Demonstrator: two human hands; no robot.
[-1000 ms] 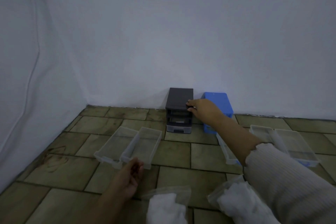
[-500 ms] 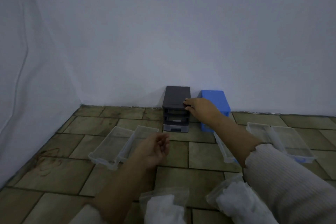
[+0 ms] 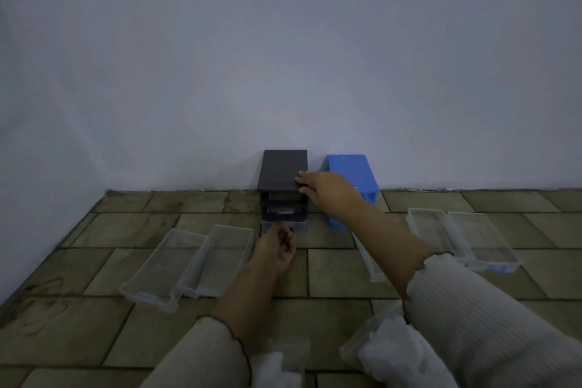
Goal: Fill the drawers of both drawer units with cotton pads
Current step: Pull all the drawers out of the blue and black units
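A black drawer unit (image 3: pixel 282 172) stands against the wall, with a blue drawer unit (image 3: pixel 352 173) to its right. My right hand (image 3: pixel 327 190) grips the black unit's top front right corner, fingers on top and thumb under the edge. The two upper slots are open, and a clear drawer (image 3: pixel 299 226) sits in the bottom slot. My left hand (image 3: pixel 277 247) reaches that drawer's front with loosely curled fingers that hold nothing. Two bags of white cotton pads (image 3: pixel 390 353) (image 3: pixel 277 365) lie near me.
Two clear drawers (image 3: pixel 163 264) (image 3: pixel 220 258) lie side by side on the tiled floor at the left. Two more (image 3: pixel 428 227) (image 3: pixel 482 239) lie at the right, and another (image 3: pixel 368 258) is partly under my right forearm. White walls meet in a corner at the left.
My left hand has moved forward from the near floor, past the left drawers, to the front of the black unit's bottom drawer. My right hand has stayed on the unit's top.
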